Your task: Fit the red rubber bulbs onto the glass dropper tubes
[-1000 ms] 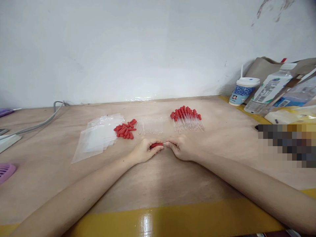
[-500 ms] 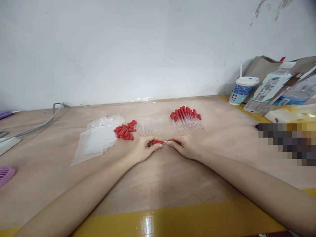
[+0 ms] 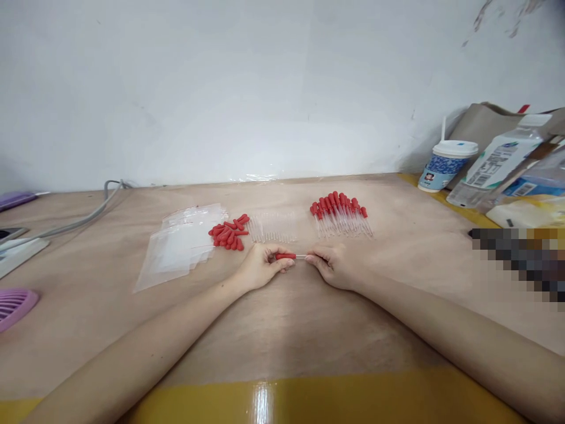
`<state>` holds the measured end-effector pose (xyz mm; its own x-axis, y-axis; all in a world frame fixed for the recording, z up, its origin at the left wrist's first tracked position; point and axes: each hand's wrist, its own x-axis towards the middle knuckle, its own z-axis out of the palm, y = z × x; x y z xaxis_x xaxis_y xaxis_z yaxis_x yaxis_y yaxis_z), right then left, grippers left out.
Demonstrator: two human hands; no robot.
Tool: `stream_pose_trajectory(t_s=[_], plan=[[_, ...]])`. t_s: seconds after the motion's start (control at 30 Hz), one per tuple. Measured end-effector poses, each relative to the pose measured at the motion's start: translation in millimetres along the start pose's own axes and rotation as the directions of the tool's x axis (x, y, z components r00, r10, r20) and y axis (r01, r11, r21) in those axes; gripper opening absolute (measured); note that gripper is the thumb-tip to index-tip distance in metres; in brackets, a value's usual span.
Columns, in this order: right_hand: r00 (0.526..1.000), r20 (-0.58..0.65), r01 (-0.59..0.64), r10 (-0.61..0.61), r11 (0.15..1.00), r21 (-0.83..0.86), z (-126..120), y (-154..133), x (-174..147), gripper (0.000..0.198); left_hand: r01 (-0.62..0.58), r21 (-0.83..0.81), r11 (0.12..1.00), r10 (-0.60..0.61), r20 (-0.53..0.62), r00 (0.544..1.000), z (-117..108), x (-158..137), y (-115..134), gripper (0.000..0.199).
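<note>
Between thumb and fingers, my left hand grips a red rubber bulb. A thin clear dropper tube meets the bulb's right end, and my right hand pinches the tube's other end. How deep the tube sits in the bulb cannot be made out. Behind my left hand lies a pile of loose red bulbs. Beside it is a row of bare clear tubes. Beyond my right hand rest several droppers fitted with red bulbs, bulb ends pointing away from me.
Clear plastic bags are spread at the left. A grey cable and a purple slotted object lie farther left. At the right stand a paper cup with a straw and a leaning plastic bottle. A white wall closes the back.
My right hand has drawn slightly away from my left, so more of the tube shows between them. The whole view has shifted a little.
</note>
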<state>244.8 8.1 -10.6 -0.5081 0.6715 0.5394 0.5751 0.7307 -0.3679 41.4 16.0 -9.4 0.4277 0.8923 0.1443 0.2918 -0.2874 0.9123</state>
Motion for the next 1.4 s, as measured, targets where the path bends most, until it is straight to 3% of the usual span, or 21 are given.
stream_pose_trajectory(t_s=[0.5, 0.73, 0.9, 1.0, 1.07, 1.23, 1.4], plan=[[0.999, 0.038, -0.036, 0.039, 0.997, -0.062, 1.0, -3.6, 2.7, 0.030, -0.003, 0.075, 0.997, 0.004, -0.008, 1.000, -1.4, 2.3, -1.3, 0.028], [0.986, -0.130, -0.104, 0.100, 0.994, -0.027, 3.5, 1.1, 1.8, 0.022, -0.005, 0.048, 0.999, 0.009, -0.085, 0.996, -3.2, 3.2, -4.4, 0.037], [0.904, -0.271, -0.277, 0.331, 0.936, 0.219, 8.8, 13.3, 1.8, 0.020, 0.006, 0.090, 0.996, -0.005, -0.013, 1.000, -5.0, 2.9, -1.7, 0.026], [0.839, -0.261, -0.363, 0.478, 0.848, 0.385, 11.7, 20.4, 2.5, 0.025, -0.016, 0.129, 0.992, 0.015, 0.009, 1.000, -6.0, 2.3, 1.4, 0.021], [0.822, -0.234, -0.393, 0.519, 0.815, 0.426, 12.3, 23.2, 3.3, 0.029, -0.019, 0.129, 0.991, 0.018, 0.005, 1.000, -6.0, 1.9, 2.2, 0.020], [0.819, -0.310, -0.442, 0.484, 0.875, 0.197, 5.2, 17.8, 6.1, 0.030, 0.001, 0.084, 0.997, 0.001, -0.022, 1.000, -5.5, 1.2, 0.6, 0.024], [0.799, -0.268, -0.538, 0.538, 0.839, 0.081, -1.0, 5.7, 7.8, 0.028, -0.011, 0.100, 0.995, 0.009, 0.028, 1.000, -6.1, 0.9, 0.5, 0.019]])
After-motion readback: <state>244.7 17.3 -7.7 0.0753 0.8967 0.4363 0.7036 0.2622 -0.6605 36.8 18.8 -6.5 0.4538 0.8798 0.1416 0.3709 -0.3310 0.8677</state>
